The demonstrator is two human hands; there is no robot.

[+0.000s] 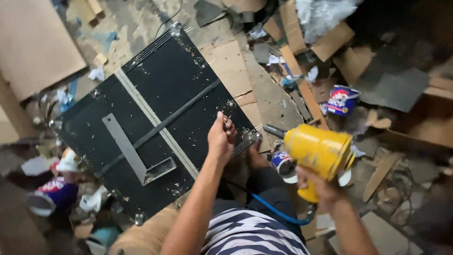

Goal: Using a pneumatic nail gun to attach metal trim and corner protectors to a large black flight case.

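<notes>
Nearest the camera, a striped garment (250, 233) covers the person's lap, with a blue hose (278, 211) running across it to the right. The right hand (321, 186) is clamped around the grip of a yellow pneumatic nail gun (318, 151), held off the floor. The left hand (221, 137) is closed, fingers pinched together, resting on the near right edge of a black panelled case (155, 113). Cardboard scraps (330, 42) litter the far floor.

You have a blue, red and white round tin (341, 100) lying among cardboard scraps at the upper right. Another blue tin (282, 163) sits just below your yellow tool, and a crumpled blue-and-red packet (53, 193) lies far left.
</notes>
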